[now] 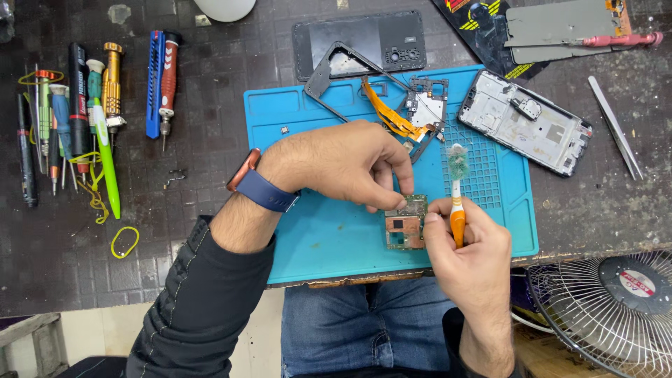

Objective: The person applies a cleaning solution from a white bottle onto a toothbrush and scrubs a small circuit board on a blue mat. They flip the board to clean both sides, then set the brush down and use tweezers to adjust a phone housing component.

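Here the left hand (350,164) pinches a small green circuit board (406,222) at its top edge, holding it just above the blue work mat (315,231). The right hand (469,245), just beside the board, is closed around an orange-handled brush (457,189), bristles pointing away from the wrist. The step appears to be brushing the board; next, the bristles would need bringing down onto it. Beyond the fingers lie an opened phone frame (525,120) and a back cover (364,42), their compartments showing only fixed parts.
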